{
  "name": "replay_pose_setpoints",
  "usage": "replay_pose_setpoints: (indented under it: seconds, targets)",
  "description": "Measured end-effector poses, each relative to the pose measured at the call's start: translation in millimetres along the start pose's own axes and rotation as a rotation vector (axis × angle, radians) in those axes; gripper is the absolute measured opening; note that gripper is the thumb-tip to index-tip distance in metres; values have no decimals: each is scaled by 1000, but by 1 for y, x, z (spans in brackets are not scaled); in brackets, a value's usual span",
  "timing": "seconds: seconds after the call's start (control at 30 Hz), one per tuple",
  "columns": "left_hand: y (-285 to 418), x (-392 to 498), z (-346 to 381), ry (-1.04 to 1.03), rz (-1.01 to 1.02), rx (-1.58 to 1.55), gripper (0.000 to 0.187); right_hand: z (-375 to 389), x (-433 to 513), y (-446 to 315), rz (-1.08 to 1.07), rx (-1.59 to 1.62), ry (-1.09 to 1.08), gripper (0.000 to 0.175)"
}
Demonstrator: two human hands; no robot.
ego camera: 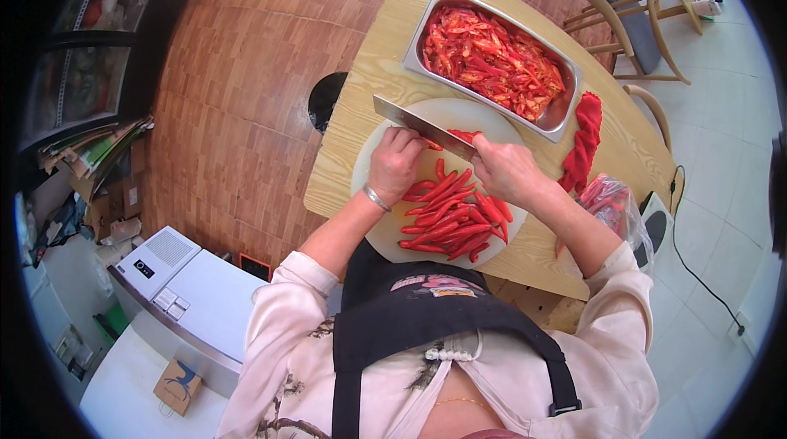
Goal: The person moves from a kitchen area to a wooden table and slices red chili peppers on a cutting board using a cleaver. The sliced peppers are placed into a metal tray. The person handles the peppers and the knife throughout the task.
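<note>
My right hand (505, 170) grips the handle of a cleaver (423, 126), its broad metal blade slanting over a round white cutting board (382, 233). Against the blade, near its middle, my left hand (396, 159) has curled fingers, with a piece of red chili (433, 145) at the fingertips. Cut red chili pieces (464, 134) lie on the board just beyond the blade. A pile of whole red chilies (452, 217) rests on the board nearer my body. What the left fingertips press on is partly hidden.
Beyond the board, a steel pan (569, 110) holds cut red chilies (492, 58). A red cloth (583, 142) and a clear plastic bag of red chilies (609, 199) lie at the right of the wooden table (335, 168). Wooden chairs (636, 27) stand past its far right edge.
</note>
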State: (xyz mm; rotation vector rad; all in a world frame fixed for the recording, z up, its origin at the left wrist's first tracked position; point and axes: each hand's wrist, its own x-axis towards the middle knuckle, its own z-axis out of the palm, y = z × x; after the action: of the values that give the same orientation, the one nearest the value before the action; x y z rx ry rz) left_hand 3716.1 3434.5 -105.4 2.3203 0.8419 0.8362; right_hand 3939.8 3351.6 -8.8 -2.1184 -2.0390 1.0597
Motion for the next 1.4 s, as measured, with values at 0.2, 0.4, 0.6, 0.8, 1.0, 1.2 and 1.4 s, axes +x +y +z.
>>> replay_pose_setpoints:
  seconds: [0.2,0.4,0.6,0.8,1.0,1.2,1.4]
  targets:
    - [10,4,-11,8,-53,-14,19,30,19,3,6,98,94,19]
    - [-8,9,-16,-98,-107,24,17,34,11,11,-4,108,165,17]
    - [-4,9,-2,-63,-72,20,15,6,-9,6,-25,34,138,15]
    - [0,8,1,-54,-51,44,16,1,-7,10,49,-13,-47,17]
    - [2,7,2,-59,-46,35,18,30,2,17,21,135,167,18]
    - [2,5,2,-9,-42,44,18,-3,-13,8,-15,27,32,19]
    - [-2,5,3,9,-55,30,17,24,-3,19,36,71,87,18]
